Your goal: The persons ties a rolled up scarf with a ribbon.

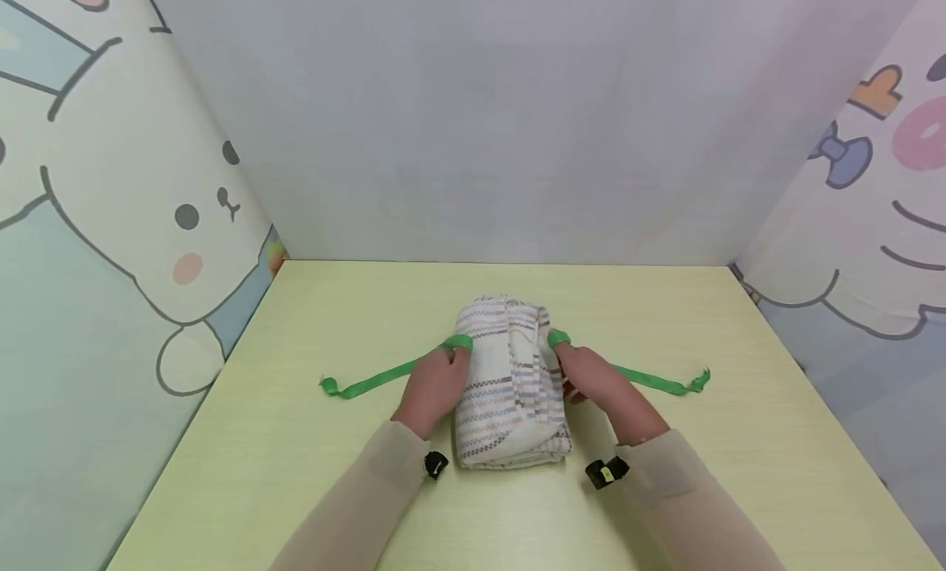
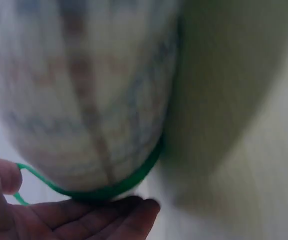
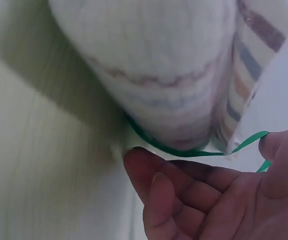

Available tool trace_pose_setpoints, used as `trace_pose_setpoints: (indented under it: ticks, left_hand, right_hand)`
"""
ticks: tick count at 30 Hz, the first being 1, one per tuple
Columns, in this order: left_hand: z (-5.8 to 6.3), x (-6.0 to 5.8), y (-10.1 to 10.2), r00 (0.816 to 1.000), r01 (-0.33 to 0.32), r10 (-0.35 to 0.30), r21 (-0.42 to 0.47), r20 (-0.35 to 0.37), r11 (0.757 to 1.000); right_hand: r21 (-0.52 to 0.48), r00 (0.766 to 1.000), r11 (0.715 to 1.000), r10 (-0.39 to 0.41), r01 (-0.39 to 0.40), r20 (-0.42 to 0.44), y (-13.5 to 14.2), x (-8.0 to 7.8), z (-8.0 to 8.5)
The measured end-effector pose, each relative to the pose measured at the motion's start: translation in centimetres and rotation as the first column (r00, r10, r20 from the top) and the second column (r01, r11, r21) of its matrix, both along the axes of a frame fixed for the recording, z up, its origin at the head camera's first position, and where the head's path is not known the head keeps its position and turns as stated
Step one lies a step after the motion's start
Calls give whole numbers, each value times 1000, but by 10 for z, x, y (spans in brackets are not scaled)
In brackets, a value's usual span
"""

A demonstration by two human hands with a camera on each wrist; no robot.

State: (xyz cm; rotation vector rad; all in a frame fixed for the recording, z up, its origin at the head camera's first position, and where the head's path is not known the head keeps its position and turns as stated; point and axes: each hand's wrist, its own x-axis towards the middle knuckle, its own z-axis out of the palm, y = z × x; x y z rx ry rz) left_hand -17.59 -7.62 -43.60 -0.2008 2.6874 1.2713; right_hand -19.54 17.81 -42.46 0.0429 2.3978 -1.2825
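A folded white cloth (image 1: 488, 361) with coloured woven stripes lies upright in the middle of the table, layered into a thick bundle. A green ribbon (image 1: 378, 379) runs beneath it and comes out at both sides, its knotted ends lying on the tabletop. At the cloth's left side my left hand (image 1: 434, 388) pinches the ribbon by the thumb; its other fingers (image 2: 104, 220) lie against the bundle's side in the left wrist view. My right hand (image 1: 597, 379) pinches the ribbon on the right side, where the ribbon (image 3: 186, 153) hugs the cloth's edge.
The pale yellow-green table (image 1: 355, 308) reaches back to a plain grey-white wall (image 1: 473, 144). Side panels with cartoon animals (image 1: 126, 209) flank it left and right. Small black devices (image 1: 608, 472) sit at both wrists.
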Motion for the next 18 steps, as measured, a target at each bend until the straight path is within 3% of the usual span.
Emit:
trace_pose_setpoints:
  ticks: [4,7,9,12,15,18]
  left_hand:
    - [-2,5,4,999,28,-24,151,-26,988]
    - [-5,8,7,998,61,-53,282,-35,958]
    - [-7,8,10,998,68,-63,358,-25,931]
    - [-9,8,13,998,61,-61,419,-14,906]
    - [-10,8,16,1000,21,-19,439,-10,898]
    - [-11,8,17,999,-16,36,460,-35,888]
  right_hand:
    - [-128,999,990,-47,50,28,-2,0,-2]
    - [-284,991,950,-118,131,61,-4,0,-4]
    - [-430,981,882,-169,194,96,-5,0,-5]
    - [-630,973,742,-177,230,147,-6,-1,-5]
    - [-745,968,619,-128,249,217,-7,2,-4]
    - [-794,951,529,-100,300,293,-9,7,-3]
